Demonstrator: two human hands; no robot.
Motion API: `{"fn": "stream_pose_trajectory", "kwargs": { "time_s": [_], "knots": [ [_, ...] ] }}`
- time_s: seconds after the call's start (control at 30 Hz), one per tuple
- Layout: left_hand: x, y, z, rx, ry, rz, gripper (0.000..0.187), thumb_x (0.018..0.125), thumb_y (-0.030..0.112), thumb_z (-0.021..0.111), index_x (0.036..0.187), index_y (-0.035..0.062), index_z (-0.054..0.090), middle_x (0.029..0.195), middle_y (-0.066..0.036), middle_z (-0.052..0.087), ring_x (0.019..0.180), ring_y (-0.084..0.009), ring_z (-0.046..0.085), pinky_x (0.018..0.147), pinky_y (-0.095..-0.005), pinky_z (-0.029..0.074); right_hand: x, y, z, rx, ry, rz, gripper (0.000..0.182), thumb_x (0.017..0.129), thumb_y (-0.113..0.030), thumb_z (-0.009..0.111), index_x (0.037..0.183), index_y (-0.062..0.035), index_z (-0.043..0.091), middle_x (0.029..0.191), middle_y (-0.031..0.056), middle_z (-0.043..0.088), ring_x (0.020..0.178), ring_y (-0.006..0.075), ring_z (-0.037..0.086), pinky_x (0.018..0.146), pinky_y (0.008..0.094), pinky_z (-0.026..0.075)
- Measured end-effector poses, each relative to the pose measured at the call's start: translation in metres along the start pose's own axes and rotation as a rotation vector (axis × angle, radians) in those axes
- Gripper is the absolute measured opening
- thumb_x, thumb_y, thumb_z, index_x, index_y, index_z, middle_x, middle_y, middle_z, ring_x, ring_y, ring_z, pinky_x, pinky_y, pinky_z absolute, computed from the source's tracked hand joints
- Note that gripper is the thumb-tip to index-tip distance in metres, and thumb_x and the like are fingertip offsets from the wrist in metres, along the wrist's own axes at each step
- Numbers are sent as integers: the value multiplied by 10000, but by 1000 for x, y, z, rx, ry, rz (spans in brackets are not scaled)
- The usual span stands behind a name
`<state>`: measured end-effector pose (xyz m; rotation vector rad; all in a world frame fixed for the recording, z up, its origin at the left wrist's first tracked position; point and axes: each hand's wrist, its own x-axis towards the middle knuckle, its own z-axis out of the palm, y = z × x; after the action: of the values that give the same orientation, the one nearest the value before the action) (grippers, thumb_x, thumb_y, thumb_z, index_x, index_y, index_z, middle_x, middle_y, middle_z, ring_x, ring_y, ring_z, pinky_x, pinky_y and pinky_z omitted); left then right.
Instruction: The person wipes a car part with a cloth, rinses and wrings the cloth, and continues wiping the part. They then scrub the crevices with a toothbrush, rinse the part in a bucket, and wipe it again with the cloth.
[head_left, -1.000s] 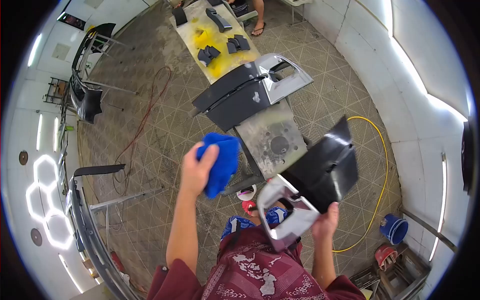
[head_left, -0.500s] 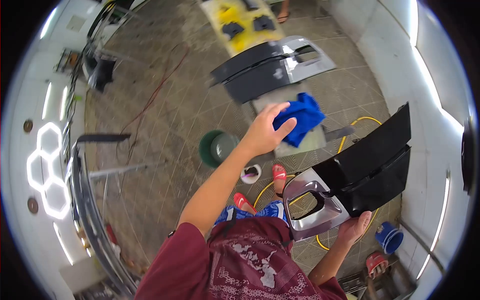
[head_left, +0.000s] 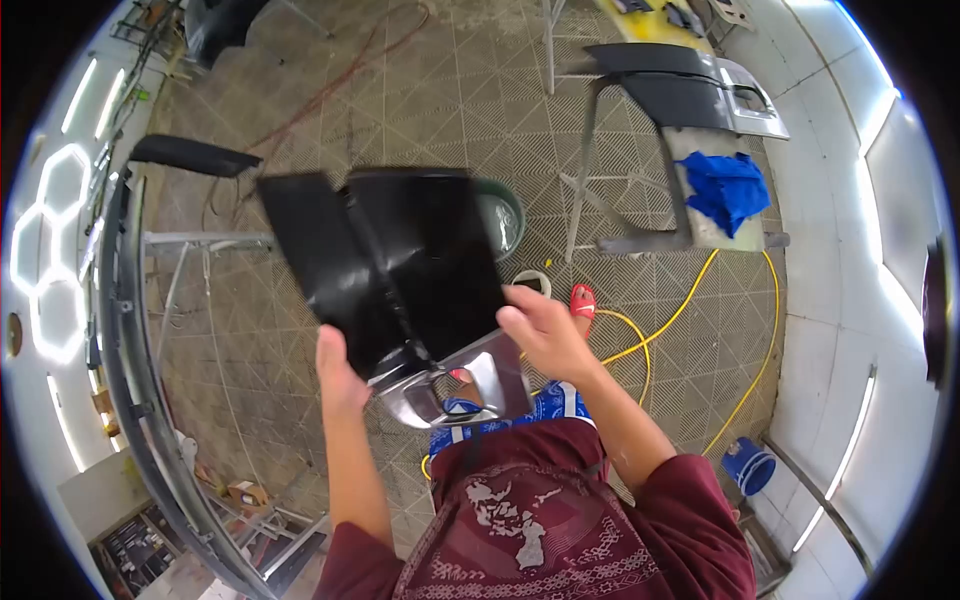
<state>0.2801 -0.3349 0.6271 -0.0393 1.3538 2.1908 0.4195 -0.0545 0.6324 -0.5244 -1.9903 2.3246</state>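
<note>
Both hands hold a glossy black panel (head_left: 425, 240) with a silver end that has an opening in it, seemingly a vehicle trim panel. It is held in front of my body, silver end nearest me. My left hand (head_left: 343, 378) grips its left edge near where black meets silver, its fingers partly hidden behind. On the opposite edge is my right hand (head_left: 545, 332), thumb on the face and the other fingers bent at the edge. A blue cloth (head_left: 725, 190) lies crumpled on the stand to the right, apart from both hands.
A similar dark and silver panel (head_left: 680, 95) rests on the work stand (head_left: 672, 215). Behind the held panel stands a green bucket (head_left: 510, 215), with a small white container (head_left: 532, 282) nearby. A yellow hose (head_left: 680, 310) crosses the floor. A metal rack (head_left: 140, 390) lines the left.
My left hand has left the blue cloth and now grips the panel. The panel has swung from my right side to the front left and turned. The view has shifted left.
</note>
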Motion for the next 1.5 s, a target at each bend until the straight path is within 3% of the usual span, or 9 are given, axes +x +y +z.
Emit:
{"fn": "stream_pose_trajectory", "kwargs": {
  "time_s": [0.03, 0.33, 0.5, 0.67, 0.73, 0.97, 1.2, 1.4, 1.5],
  "knots": [
    [-13, 3, -41, 11, 68, 4, 627, 1081, 422, 521, 1512, -19, 406, 1476, -168, 537, 1304, -307, 579, 1101, -465, 486, 18, 54, 30, -37, 22, -206, 368, 1055, -227, 591, 1332, 16, 595, 960, 32, 640, 859, 134, 595, 785, 288, 513],
    [-71, -68, -255, 702, 774, 113, 607, 1098, 408, 511, 1511, -20, 394, 1461, -124, 507, 1304, -201, 497, 1129, -347, 372, 57, 451, -13, -631, 124, 751, 275, 970, -225, 596, 1117, -22, 710, 912, 118, 738, 805, 205, 710, 738, 349, 586],
    [-19, -171, -361, 396, 863, 30, 679, 1109, 430, 465, 1607, 15, 262, 1525, -116, 451, 1373, -209, 454, 1174, -345, 333, 107, 632, -61, -1231, -84, 537, 307, 866, -73, 575, 1126, -104, 734, 962, 233, 739, 902, 386, 730, 853, 468, 583],
    [38, -307, -500, 81, 852, 148, 453, 1085, 347, 547, 1482, 154, 451, 1439, -37, 540, 1315, -240, 541, 1142, -483, 434, 158, 759, -83, -647, -90, 713, 502, 812, -44, 664, 1306, -114, 611, 837, 96, 683, 549, 194, 601, 482, 351, 499],
    [59, -320, -497, -54, 756, 189, 406, 1106, 358, 490, 1451, 147, 462, 1421, -34, 551, 1298, -228, 551, 1128, -477, 452, 164, 812, -117, -981, -335, 565, 336, 805, -124, 636, 1133, -53, 638, 873, 207, 705, 767, 371, 704, 654, 458, 557],
    [74, -399, -602, -238, 525, 332, 430, 1112, 398, 436, 1454, 138, 422, 1397, -86, 575, 1251, -272, 609, 1070, -497, 514, 151, 709, -76, -1051, -942, 849, 160, 857, -139, 645, 873, 12, 695, 731, 153, 693, 661, 288, 670, 593, 419, 528],
    [18, -419, -622, -254, 536, 495, 429, 1115, 378, 444, 1471, 147, 390, 1405, -55, 546, 1280, -223, 575, 1073, -480, 522, 171, 520, -70, -1227, -535, 605, 195, 907, -100, 647, 818, 31, 761, 630, 75, 685, 519, 148, 641, 474, 320, 512],
    [-37, -428, -614, -214, 680, 626, 489, 1124, 376, 413, 1550, 168, 296, 1484, -61, 474, 1327, -245, 533, 1097, -507, 492, 173, 434, 26, -1045, -470, 309, 308, 943, -68, 561, 1216, 41, 653, 678, 83, 676, 497, 128, 597, 485, 235, 477],
    [-50, -443, -615, -130, 745, 703, 556, 1119, 389, 426, 1595, 171, 239, 1515, -60, 433, 1336, -243, 520, 1094, -504, 492, 202, 447, 122, -1032, -830, 2, 233, 1001, -65, 539, 1206, 12, 616, 785, 53, 651, 550, 115, 546, 506, 224, 432]
  ]
}}
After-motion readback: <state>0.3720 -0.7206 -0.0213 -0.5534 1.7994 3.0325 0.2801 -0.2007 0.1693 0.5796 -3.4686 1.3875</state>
